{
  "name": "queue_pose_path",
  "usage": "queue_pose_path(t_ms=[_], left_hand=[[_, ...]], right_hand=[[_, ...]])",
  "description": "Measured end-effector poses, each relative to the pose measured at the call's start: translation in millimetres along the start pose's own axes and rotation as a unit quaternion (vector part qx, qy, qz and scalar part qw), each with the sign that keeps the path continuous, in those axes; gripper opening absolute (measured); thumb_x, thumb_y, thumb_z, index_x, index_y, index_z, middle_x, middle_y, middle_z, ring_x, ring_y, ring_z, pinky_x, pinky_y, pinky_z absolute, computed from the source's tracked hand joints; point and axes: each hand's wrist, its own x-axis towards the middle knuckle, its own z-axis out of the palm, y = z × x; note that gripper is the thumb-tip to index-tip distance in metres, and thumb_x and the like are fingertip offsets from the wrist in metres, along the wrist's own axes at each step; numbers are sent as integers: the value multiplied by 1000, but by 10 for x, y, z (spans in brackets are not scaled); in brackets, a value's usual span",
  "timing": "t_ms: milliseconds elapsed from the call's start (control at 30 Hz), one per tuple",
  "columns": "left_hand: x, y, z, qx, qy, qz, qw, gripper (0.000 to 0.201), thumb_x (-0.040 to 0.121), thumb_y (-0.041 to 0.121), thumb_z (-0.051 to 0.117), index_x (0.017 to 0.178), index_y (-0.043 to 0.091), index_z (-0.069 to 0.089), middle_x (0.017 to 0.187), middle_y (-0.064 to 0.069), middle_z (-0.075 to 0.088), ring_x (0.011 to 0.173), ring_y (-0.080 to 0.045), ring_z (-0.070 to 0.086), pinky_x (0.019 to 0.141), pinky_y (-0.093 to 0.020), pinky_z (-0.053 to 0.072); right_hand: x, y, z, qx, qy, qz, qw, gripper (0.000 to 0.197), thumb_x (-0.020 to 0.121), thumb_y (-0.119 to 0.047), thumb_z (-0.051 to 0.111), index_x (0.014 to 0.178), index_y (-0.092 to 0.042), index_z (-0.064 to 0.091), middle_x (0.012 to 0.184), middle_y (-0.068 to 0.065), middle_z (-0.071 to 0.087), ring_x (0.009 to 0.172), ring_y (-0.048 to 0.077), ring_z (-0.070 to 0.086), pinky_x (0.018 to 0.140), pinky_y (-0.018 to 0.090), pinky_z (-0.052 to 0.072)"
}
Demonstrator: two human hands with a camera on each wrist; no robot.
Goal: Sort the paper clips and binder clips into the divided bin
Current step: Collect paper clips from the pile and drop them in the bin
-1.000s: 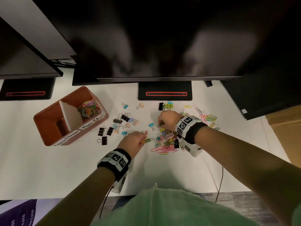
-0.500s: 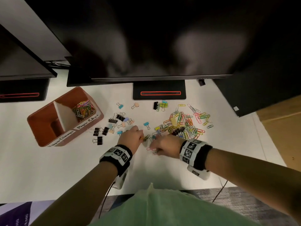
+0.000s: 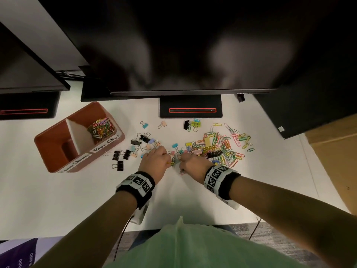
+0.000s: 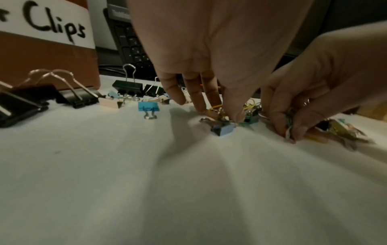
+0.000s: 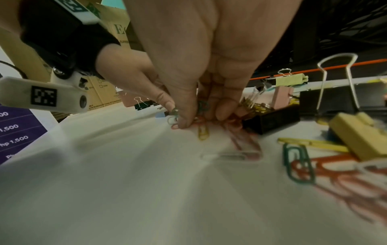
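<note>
My left hand (image 3: pixel 167 161) pinches a few yellow paper clips (image 4: pixel 216 107) just above a blue binder clip (image 4: pixel 224 130) on the white table. Right beside it, my right hand (image 3: pixel 181 165) has its fingers curled round a small bunch of coloured paper clips (image 5: pixel 203 106), fingertips down on the table. The orange divided bin (image 3: pixel 58 144) stands at the left; its far compartment holds coloured paper clips (image 3: pixel 101 129), and what lies in the near one is hidden. A loose pile of paper clips (image 3: pixel 222 146) lies to the right of both hands.
Several black binder clips (image 3: pixel 120 155) and small pastel ones (image 3: pixel 150 142) lie between the bin and my hands. A monitor stand (image 3: pixel 191 107) and dark screens close off the back. A cardboard box (image 3: pixel 336 161) stands at the right edge. The table's near edge is close to my body.
My right hand has drawn back from the far side of the pile toward me and leftward, ending beside the left hand. The left hand has hardly moved.
</note>
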Motion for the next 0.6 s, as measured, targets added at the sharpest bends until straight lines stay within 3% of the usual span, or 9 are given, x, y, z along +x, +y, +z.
queue_pose_path(t_ms=[100,233,300,400,467,533,600], left_hand=[[-38,-42,-56,-55,21,2,998,12,90,22,53,96,16,62,107,0,54,97,-24,52,84,-37,40],[-88,-117,-128,-150,35,-18,988,9,90,16,54,95,10,60,91,-3,60,83,-22,56,69,-28,40],[-135,-168,-174,-187,57,-31,980,9,90,17,56,92,10,61,85,-2,60,78,-18,54,68,-25,38],[-223,-265,-300,-229,104,-48,967,4,86,16,63,85,11,63,81,-4,66,72,-18,58,68,-26,46],[-286,-372,-432,-274,134,-80,949,3,83,13,66,82,14,64,79,-2,68,70,-13,61,69,-18,48],[-358,-518,-606,-306,163,-107,932,7,83,11,66,82,17,63,74,2,65,65,-4,59,62,-7,45],[-428,-672,-819,-307,200,-121,922,5,84,15,66,83,19,64,74,4,66,66,-4,60,62,-16,50]], right_hand=[[28,7,-21,-22,-10,-21,999,17,91,-8,51,102,-5,64,108,12,56,102,33,56,78,42,54],[28,2,-112,-49,5,-39,998,21,95,-16,48,107,-5,61,108,13,64,107,31,53,83,39,46],[32,-6,-128,-47,-1,-33,998,22,95,-17,47,109,-6,59,109,14,64,107,31,54,84,40,47],[52,-30,-147,-36,-41,-18,998,22,95,-15,46,112,-6,57,112,14,61,106,32,56,83,40,50],[84,-56,-195,-34,-51,-10,998,22,96,-16,45,111,-7,59,112,13,60,103,32,59,81,39,53],[134,-126,-335,-5,-39,3,999,23,96,-20,44,108,-9,61,111,11,60,99,31,61,80,39,53],[210,-246,-590,49,2,10,999,24,96,-24,45,105,-12,64,109,8,60,96,28,61,81,37,51]])
